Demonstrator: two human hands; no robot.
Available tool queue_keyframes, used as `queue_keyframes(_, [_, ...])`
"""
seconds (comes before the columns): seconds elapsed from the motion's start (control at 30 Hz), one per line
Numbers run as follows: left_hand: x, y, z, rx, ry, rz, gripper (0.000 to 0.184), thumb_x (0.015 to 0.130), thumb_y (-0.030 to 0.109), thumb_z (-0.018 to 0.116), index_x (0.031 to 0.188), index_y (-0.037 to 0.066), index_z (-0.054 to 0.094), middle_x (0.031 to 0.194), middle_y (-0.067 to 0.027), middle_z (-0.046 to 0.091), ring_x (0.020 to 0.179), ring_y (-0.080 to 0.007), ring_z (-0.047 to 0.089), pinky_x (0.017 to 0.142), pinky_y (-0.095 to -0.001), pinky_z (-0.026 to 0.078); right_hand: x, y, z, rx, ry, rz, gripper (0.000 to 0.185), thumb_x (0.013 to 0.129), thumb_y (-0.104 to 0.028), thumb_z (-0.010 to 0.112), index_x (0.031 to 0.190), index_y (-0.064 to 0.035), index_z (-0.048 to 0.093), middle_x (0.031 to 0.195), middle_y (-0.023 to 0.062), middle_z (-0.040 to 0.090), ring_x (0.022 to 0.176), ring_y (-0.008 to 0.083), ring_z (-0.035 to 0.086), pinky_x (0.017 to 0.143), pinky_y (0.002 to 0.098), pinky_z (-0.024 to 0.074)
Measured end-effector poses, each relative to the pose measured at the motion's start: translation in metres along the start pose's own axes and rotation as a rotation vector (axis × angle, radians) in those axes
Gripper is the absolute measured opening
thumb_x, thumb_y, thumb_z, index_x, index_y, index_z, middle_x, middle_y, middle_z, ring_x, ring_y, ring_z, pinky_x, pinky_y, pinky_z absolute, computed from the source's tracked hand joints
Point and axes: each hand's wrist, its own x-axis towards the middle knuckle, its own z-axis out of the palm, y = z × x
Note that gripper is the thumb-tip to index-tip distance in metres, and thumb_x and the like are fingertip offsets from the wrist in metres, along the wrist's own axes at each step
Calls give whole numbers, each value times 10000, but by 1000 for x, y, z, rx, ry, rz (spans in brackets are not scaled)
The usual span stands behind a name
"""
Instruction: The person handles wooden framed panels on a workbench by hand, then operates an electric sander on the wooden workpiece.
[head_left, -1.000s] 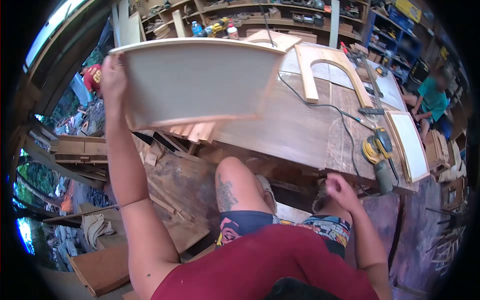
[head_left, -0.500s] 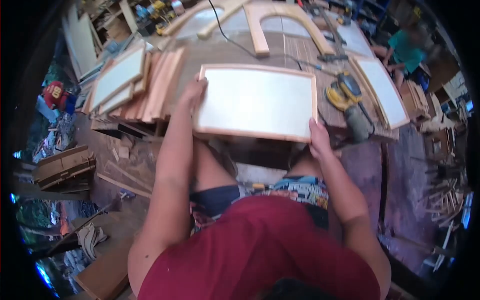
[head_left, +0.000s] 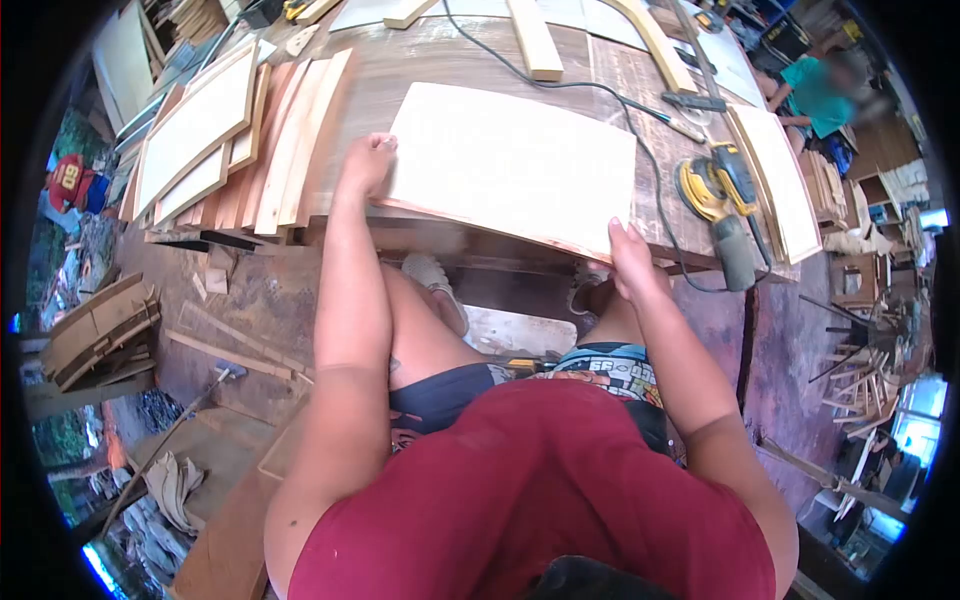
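Note:
A pale rectangular panel (head_left: 510,165) lies at the front edge of the wooden workbench (head_left: 400,65), its near edge lined with thin wood. My left hand (head_left: 368,165) is closed on the panel's left side. At the near right corner my right hand (head_left: 632,255) grips it, thumb on top and fingers partly hidden. Right of the panel rests a yellow and black power sander (head_left: 718,190), with a dark cable running behind the panel.
White-faced framed panels (head_left: 205,115) and reddish wood strips (head_left: 300,150) are piled at the bench's left. Another white panel (head_left: 780,180) lies at the right. An arched wooden piece (head_left: 655,45) and clamp (head_left: 695,101) are further back. Two people are at the far sides.
The panel came from the left side, was taken hold of by my right hand too, and is now down on the bench with a plain face up instead of the framed one.

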Motion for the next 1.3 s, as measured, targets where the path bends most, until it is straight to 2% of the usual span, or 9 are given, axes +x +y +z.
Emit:
queue_keyframes(0.4, [3, -20, -15, -26, -20, 50, 370, 983, 193, 658, 1296, -4, 648, 1102, -124, 734, 985, -166, 672, 868, -313, 532, 25, 12, -12, -359, 19, -74, 388, 1079, -376, 494, 1254, -32, 535, 894, 93, 684, 578, 172, 645, 501, 288, 547])
queue_keyframes(0.47, [2, -22, -12, 14, -28, 27, 397, 961, 211, 699, 1292, -3, 652, 1084, -132, 736, 955, -171, 677, 834, -319, 540, 30, 17, -19, -334, -1, -64, 441, 1062, -357, 513, 1324, -4, 531, 1018, 128, 693, 748, 189, 696, 530, 310, 578])
queue_keyframes(0.77, [-5, -31, -11, 43, -28, 83, 454, 913, 195, 761, 1312, 4, 655, 987, -73, 711, 863, -150, 642, 768, -318, 512, 18, 3, -8, -352, 20, -107, 449, 1067, -367, 493, 1307, 11, 512, 1005, 142, 707, 707, 212, 719, 578, 326, 576])
queue_keyframes(0.87, [-11, -27, -3, 40, 49, 122, 559, 872, 213, 800, 1351, -10, 619, 1149, -172, 705, 1119, -258, 659, 990, -370, 504, 18, -1, -10, -360, -4, -59, 476, 1064, -373, 509, 1309, 34, 501, 1031, 171, 705, 722, 232, 731, 591, 332, 586])
queue_keyframes(1.07, [-40, 9, 30, 294, 121, 530, 566, 800, 178, 844, 1283, -21, 626, 1285, -257, 635, 1229, -412, 589, 1068, -450, 475, 17, -7, -11, -607, 44, -77, 480, 1053, -348, 544, 1319, 51, 523, 1015, 219, 723, 701, 262, 744, 594, 372, 609])
queue_keyframes(1.1, [-50, 20, 40, 269, 61, 528, 559, 782, 147, 843, 1273, -3, 621, 1270, -240, 636, 1233, -419, 578, 1071, -458, 471, 16, -7, -9, -544, 53, -73, 494, 1014, -347, 578, 1319, 41, 575, 1101, 263, 718, 961, 380, 723, 909, 464, 552])
queue_keyframes(1.13, [-52, 21, 53, 314, -12, 584, 564, 784, 123, 836, 1286, -1, 613, 1276, -231, 637, 1230, -416, 580, 1076, -462, 466, 36, 13, -13, -601, 92, -50, 500, 1006, -358, 593, 1311, 39, 582, 1121, 272, 709, 997, 371, 719, 914, 459, 553])
queue_keyframes(1.23, [-101, 74, 77, 265, -285, 622, 443, 782, 62, 801, 1202, 13, 668, 1201, -243, 663, 1170, -428, 609, 1036, -479, 487, 60, 43, -22, -615, 58, -133, 550, 1029, -392, 567, 1379, 24, 489, 947, 183, 712, 667, 251, 700, 570, 378, 587])
queue_keyframes(1.3, [-107, 62, 110, 158, -256, 1007, 295, 789, 41, 768, 1079, 19, 715, 1085, -224, 684, 1081, -418, 629, 961, -493, 504, 35, 15, -15, -399, -42, -123, 525, 1037, -398, 550, 1345, 24, 506, 896, 151, 704, 607, 215, 673, 520, 343, 561])
